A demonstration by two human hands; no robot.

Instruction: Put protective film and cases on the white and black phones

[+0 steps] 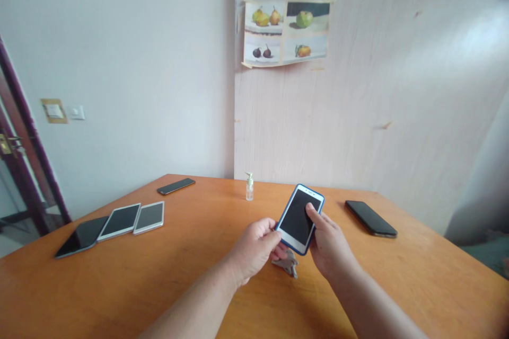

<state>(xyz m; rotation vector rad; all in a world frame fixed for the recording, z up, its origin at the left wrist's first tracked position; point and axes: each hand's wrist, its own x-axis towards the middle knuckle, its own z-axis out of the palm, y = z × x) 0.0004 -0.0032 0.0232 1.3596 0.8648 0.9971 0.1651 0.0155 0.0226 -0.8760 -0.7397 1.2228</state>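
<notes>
A white phone in a blue case [299, 217] is held above the orange table [186, 270], screen dark and facing up. My left hand [256, 251] is closed on the phone's lower left edge, and grey cloth shows beneath its fingers. My right hand [328, 243] grips the phone's right side, with the thumb resting on the screen. The crumpled grey cloth [287, 265] hangs just under the phone, between the two hands.
A small clear pump bottle [249, 186] stands at the back of the table. A black phone [371, 217] lies to the right. Three devices [119, 221] lie in a row at the left, another black phone [175, 186] behind them. A door frame [24, 164] is at far left.
</notes>
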